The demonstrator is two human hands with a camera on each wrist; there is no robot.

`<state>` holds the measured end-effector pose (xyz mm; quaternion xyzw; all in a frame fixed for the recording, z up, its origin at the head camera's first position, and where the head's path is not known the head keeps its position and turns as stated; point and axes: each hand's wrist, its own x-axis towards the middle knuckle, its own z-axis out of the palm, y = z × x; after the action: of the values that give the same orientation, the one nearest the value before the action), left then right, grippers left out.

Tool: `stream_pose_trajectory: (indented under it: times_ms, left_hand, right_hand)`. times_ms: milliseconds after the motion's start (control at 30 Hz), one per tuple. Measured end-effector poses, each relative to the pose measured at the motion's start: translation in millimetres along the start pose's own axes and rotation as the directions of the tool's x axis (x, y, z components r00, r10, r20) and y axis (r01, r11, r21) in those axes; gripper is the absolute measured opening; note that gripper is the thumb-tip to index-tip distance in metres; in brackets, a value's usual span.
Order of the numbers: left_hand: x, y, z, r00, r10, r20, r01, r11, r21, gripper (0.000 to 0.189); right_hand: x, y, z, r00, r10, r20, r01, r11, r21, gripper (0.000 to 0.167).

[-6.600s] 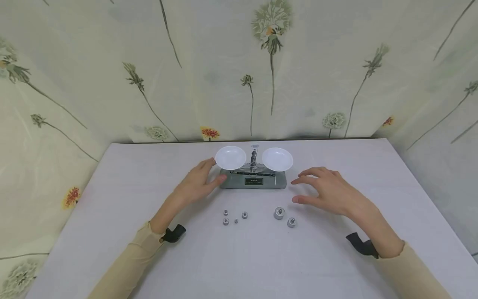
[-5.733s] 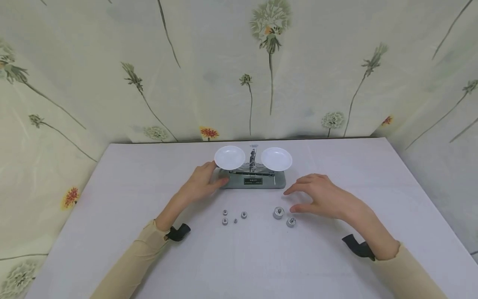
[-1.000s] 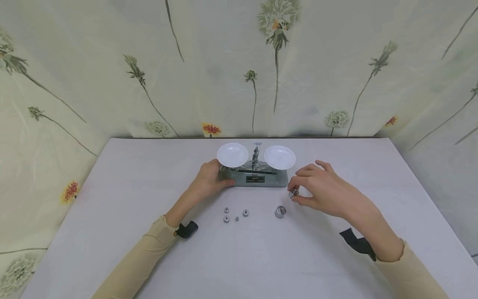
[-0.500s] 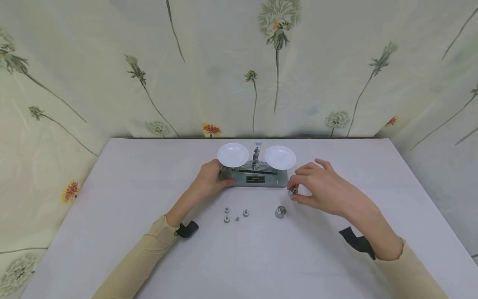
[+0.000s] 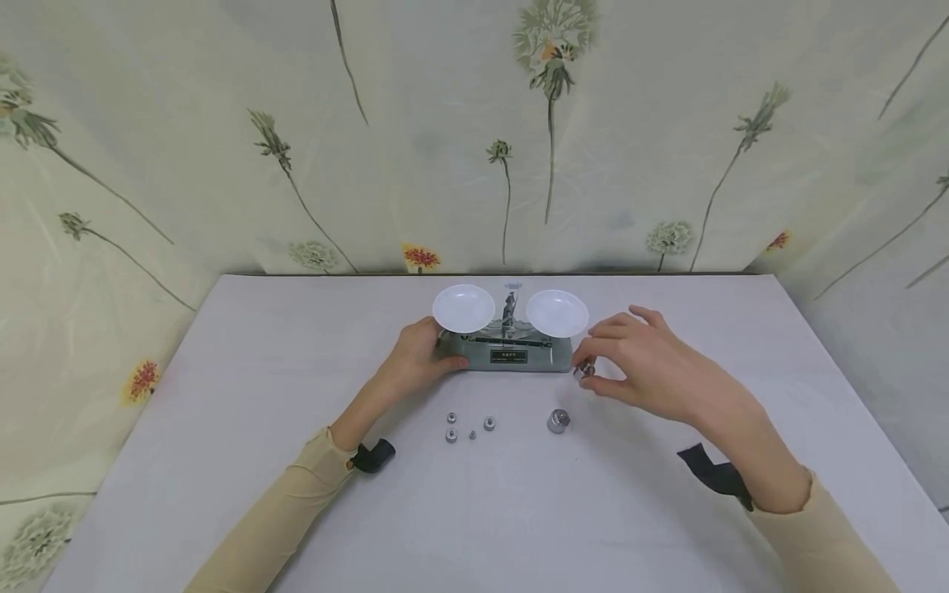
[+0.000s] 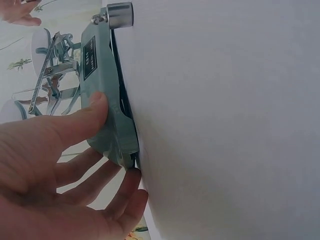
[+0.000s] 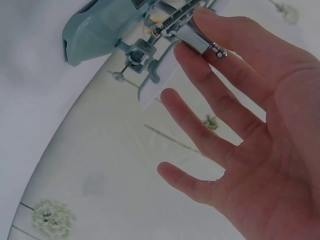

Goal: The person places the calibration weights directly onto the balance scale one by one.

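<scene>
Right hand point(image 5: 660, 371) pinches a metal weight point(image 5: 584, 371) between thumb and fingertips, gripping its cylindrical body; remaining fingers spread. The weight is clear of the table point(image 5: 474, 519), near the right end of the scale point(image 5: 532, 357), not on the right pan point(image 5: 558, 315). In the right wrist view it lies tilted, knob toward the palm.

Handling, judged by eye: dense for its size, rigid, hard to damage. Polished side probably slippery under dry fingertips; a fall could dent a pan. Best hold: the narrow neck under the knob, or opposed pads midway down the body, as now.

Left hand point(image 5: 410, 358) grips the left end of the scale's base, thumb on the front. The base looks stiff and steady; beam and pans look delicate, so hold by the base only.
</scene>
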<state>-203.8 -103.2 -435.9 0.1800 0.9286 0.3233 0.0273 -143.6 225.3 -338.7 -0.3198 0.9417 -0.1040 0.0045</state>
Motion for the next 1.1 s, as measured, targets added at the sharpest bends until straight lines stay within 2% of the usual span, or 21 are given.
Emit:
stream_pose_trajectory:
  times_ms: [333,567,1100]
  left_hand:
    - [-0.1,-0.8,0.2,1.000,-0.017,0.009,0.017,1.000,-0.009,0.071]
    - [1.4,-1.9,0.7,1.000,0.001,0.004,-0.001,1.000,-0.002,0.069]
    - [-0.2,0.4,0.2,1.000,-0.011,0.007,0.011,1.000,-0.006,0.068]
  right_hand:
    - [3.0,1,-9,0.999,0.006,-0.034,-0.006,1.000,0.006,0.021]
    - [9.6,5,-13,0.997,0.007,-0.080,-0.006,1.000,0.014,0.022]
    - [24.4,8,-14,0.995,0.022,-0.098,-0.020,1.000,0.017,0.024]
